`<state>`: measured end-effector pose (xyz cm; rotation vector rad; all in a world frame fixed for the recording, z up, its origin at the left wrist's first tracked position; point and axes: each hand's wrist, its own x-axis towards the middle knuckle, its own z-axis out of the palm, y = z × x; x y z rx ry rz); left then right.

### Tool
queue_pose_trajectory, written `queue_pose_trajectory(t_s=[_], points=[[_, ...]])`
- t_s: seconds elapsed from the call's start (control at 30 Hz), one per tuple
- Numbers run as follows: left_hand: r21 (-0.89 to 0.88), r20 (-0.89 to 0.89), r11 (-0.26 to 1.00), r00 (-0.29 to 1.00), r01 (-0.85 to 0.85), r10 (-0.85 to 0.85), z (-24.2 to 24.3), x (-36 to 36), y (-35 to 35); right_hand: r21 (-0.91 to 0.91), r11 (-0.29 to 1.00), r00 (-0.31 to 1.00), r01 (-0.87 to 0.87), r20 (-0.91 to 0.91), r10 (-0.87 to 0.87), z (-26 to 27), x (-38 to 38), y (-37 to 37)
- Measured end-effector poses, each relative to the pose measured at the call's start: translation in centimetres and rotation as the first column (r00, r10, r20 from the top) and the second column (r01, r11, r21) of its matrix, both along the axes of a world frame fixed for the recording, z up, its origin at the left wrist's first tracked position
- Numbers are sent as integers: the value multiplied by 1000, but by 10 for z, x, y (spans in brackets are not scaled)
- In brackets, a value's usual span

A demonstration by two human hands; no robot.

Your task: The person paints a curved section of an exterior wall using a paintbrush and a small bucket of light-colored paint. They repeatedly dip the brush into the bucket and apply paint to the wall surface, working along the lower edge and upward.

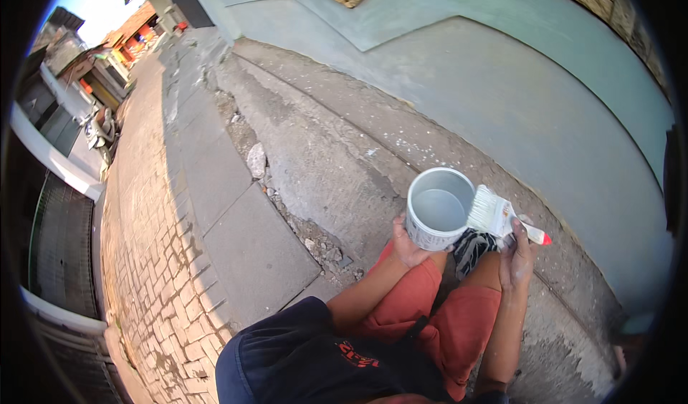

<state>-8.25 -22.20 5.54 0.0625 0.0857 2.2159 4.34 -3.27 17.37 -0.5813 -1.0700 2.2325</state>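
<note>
My left hand [411,247] is wrapped around the lower side of a white plastic paint tub [436,231], which is open at the top and tilted a little. Pale grey-white paint [439,209] lies inside it. In my right hand [519,261] is a flat paintbrush [504,217] with a pale handle and a red tip. Its bristles are coated with whitish paint and point left, at the tub's right rim; whether they touch it I cannot tell. White smears mark my right fingers and forearm.
A painted grey-green wall [516,92] rises ahead and to the right. Paint drops dot the concrete ledge [398,141] at its foot. Rubble [322,248] fills a gap beside the paving slabs [252,253]. A parked motorcycle [101,131] stands across the brick-paved lane [156,253].
</note>
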Motion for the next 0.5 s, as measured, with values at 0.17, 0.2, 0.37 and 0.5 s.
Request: queue_pose_trajectory(t_s=[0.17,0.2,0.37,0.5], points=[[51,-28,998,999,-22,23,0,6,1,12,1000,1000,-9,21,9,-16,0,15],[79,-27,997,999,-17,19,-3,7,0,11,1000,1000,-4,18,4,-17,-5,13],[161,-52,987,998,-18,27,-13,4,-1,76,997,996,1,84,-7,-13,-9,13],[68,92,997,995,-39,32,-4,4,0,24,1000,999,-6,41,5,-10,-11,12]])
